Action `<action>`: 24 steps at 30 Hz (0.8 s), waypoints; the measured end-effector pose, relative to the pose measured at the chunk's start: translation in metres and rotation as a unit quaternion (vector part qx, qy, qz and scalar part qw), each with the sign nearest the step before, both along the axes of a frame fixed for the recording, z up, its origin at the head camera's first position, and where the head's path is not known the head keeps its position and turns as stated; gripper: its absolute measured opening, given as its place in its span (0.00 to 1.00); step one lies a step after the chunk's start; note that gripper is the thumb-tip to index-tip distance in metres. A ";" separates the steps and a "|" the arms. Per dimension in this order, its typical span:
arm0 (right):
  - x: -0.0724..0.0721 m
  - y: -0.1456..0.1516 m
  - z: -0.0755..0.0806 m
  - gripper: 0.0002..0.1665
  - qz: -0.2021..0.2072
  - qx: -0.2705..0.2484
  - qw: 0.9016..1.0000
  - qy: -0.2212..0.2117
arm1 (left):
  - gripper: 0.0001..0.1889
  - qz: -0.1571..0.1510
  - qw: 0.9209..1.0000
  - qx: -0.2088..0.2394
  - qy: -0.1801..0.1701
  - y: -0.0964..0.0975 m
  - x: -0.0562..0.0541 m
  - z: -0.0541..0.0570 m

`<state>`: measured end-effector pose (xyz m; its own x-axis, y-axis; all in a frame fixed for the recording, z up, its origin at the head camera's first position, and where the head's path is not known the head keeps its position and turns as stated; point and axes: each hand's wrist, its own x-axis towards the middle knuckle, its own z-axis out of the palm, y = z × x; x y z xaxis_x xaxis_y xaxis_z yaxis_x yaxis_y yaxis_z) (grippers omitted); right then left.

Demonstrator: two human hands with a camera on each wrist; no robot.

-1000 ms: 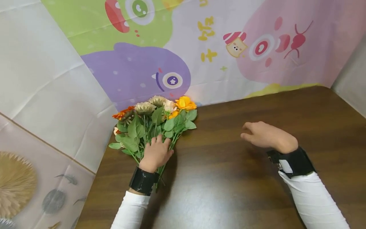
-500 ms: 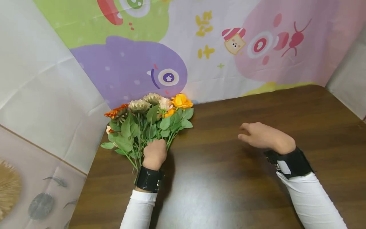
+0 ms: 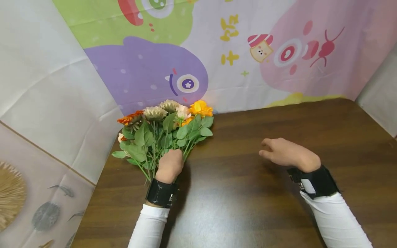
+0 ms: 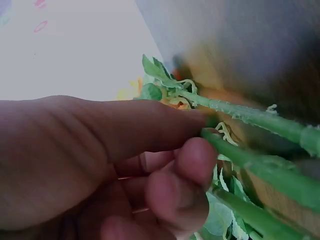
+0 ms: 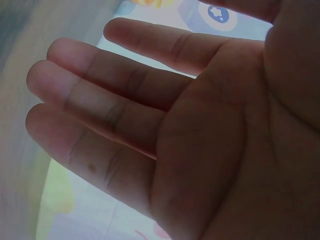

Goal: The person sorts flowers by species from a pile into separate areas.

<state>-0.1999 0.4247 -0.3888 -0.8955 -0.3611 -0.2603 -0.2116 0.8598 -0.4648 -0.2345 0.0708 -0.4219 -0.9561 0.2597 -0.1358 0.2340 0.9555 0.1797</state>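
A bunch of flowers (image 3: 144, 135) lies at the table's back left, with an orange-red bloom (image 3: 130, 119), cream blooms (image 3: 155, 113) and a yellow-orange bloom (image 3: 201, 108) over green leaves. My left hand (image 3: 170, 166) is at the stems below the leaves, its fingers curled. In the left wrist view, its thumb and fingers pinch a green flower stem (image 4: 260, 172); more stems run alongside. Which bloom this stem bears cannot be told. My right hand (image 3: 286, 153) hovers over the table at the right, holding nothing. Its fingers (image 5: 117, 117) are nearly straight in the right wrist view.
A dark brown wooden table (image 3: 223, 179) reaches back to a cartoon-printed cloth (image 3: 232, 82). Pale cloth (image 3: 62, 89) borders its left side. A grey wall (image 3: 381, 86) stands beyond the right edge.
My left hand had its fingers spread over the stems; they are now curled, pinching a stem. The flowers stay in place. The right hand hardly moves. The head view has shifted slightly.
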 end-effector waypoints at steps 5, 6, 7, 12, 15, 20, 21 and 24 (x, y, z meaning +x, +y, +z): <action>0.000 -0.001 0.000 0.30 0.000 -0.003 1.000 -0.001 | 0.17 -0.023 0.999 0.040 0.004 -0.004 -0.002 -0.001; 0.000 -0.001 0.001 0.31 -0.001 -0.004 1.000 -0.004 | 0.15 -0.028 0.999 0.044 0.007 -0.005 -0.003 -0.001; 0.001 -0.002 0.001 0.31 -0.003 -0.006 1.000 -0.008 | 0.14 -0.035 0.998 0.046 0.013 -0.006 -0.003 -0.001; 0.003 -0.002 0.002 0.31 -0.001 -0.010 1.000 -0.004 | 0.07 -0.061 0.996 0.057 0.039 -0.008 -0.005 0.001; 0.003 -0.003 0.001 0.30 0.001 -0.010 1.000 0.003 | 0.08 -0.067 0.994 0.073 0.041 -0.008 -0.006 0.003; 0.004 -0.004 0.001 0.29 -0.003 -0.009 1.000 -0.001 | 0.06 -0.068 0.993 0.093 0.026 -0.008 -0.008 0.007; 0.004 -0.004 0.001 0.29 -0.002 -0.009 1.000 -0.001 | 0.06 -0.068 0.993 0.096 0.022 -0.008 -0.008 0.007; 0.003 -0.004 0.000 0.30 -0.002 -0.008 1.000 -0.002 | 0.06 -0.076 0.992 0.098 0.020 -0.008 -0.008 0.008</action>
